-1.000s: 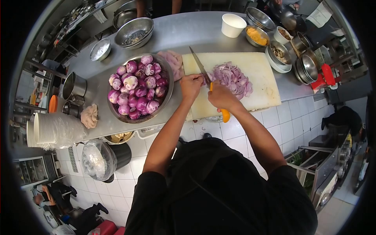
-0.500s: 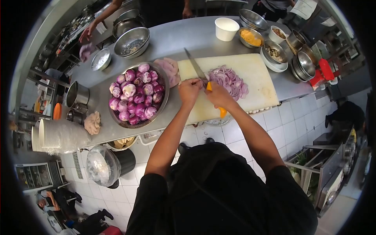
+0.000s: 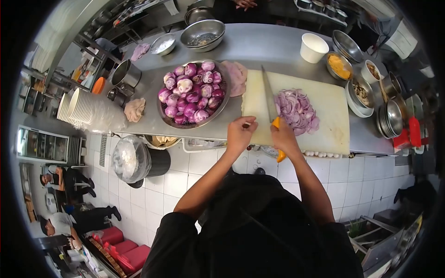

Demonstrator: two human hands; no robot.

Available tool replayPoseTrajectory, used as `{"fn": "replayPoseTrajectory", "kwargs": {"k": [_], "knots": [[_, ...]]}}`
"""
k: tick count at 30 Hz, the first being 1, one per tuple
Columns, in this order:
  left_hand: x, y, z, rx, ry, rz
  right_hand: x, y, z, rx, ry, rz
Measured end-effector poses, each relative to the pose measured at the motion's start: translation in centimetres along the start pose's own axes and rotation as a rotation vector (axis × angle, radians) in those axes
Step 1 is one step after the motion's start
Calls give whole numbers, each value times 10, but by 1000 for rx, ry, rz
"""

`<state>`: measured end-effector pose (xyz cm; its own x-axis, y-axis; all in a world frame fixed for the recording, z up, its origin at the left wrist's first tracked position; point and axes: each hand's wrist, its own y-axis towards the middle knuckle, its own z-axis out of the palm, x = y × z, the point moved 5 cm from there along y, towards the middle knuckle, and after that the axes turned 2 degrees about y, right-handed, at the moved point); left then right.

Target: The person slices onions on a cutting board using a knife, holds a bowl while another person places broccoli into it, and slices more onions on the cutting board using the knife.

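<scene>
My right hand is closed round the orange handle of a kitchen knife. Its long blade points away from me over the cutting board, just left of a heap of sliced red onion. Over the board's near left corner, my left hand has its fingers curled together, apart from the blade; whatever may be in them is too small to name. To the left stands a wide metal bowl piled with peeled whole red onions.
A pink cloth lies between bowl and board. Beyond are metal bowls and a white tub; right of the board, a bowl of orange food. Stacked white containers stand far left, a lined bin below. Other people are nearby.
The view has turned, shifting the scene rightward. My left hand has drawn away from the blade toward the board's near left corner. The knife stays in my right hand.
</scene>
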<state>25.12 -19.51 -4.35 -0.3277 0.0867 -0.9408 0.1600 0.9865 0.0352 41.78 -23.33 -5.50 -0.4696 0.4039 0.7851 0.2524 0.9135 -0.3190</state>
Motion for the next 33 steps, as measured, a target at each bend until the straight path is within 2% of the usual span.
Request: {"fn": "replayPoseTrajectory", "kwargs": {"k": [3, 6, 8, 10, 11, 12, 14, 15, 16, 18, 21, 23, 29, 32, 33], "knots": [[-4, -23, -8, 26, -43, -76, -15, -2, -20, -63, 110, 114], [10, -46, -16, 51, -109, -158, -34, 4, -22, -128, 60, 75], [11, -43, -16, 74, -148, -166, -18, 0, -24, -256, -181, -178], [4, -37, -20, 28, -93, -155, 4, -13, -29, -255, -195, -111], [-7, -28, -20, 17, 3, -55, 13, -18, -28, -218, -213, -65], [-16, -18, -16, 44, 8, -47, 13, -20, -25, -236, -202, -46], [-53, 8, -7, 12, 128, 209, 22, -27, -26, -369, -210, -191], [-66, 21, 2, 16, 188, 343, 20, -30, -28, -396, -214, -174], [-66, 34, 11, 38, 170, 358, 18, -34, -29, -443, -220, -173], [-67, 47, 35, 143, 290, 631, 14, -40, -32, -514, -228, -152], [-72, 52, 57, 237, 313, 683, 7, -50, -38, -618, -244, -144], [-78, 53, 72, 293, 316, 755, 7, -59, -39, -678, -313, -237], [-82, 67, 128, 520, 301, 865, -5, -65, -23, -717, -288, -135], [-100, 67, 116, 434, 182, 953, -3, -61, -16, -669, -237, -77], [-99, 70, 99, 322, 262, 858, -2, -57, -11, -648, -224, -88]]}}
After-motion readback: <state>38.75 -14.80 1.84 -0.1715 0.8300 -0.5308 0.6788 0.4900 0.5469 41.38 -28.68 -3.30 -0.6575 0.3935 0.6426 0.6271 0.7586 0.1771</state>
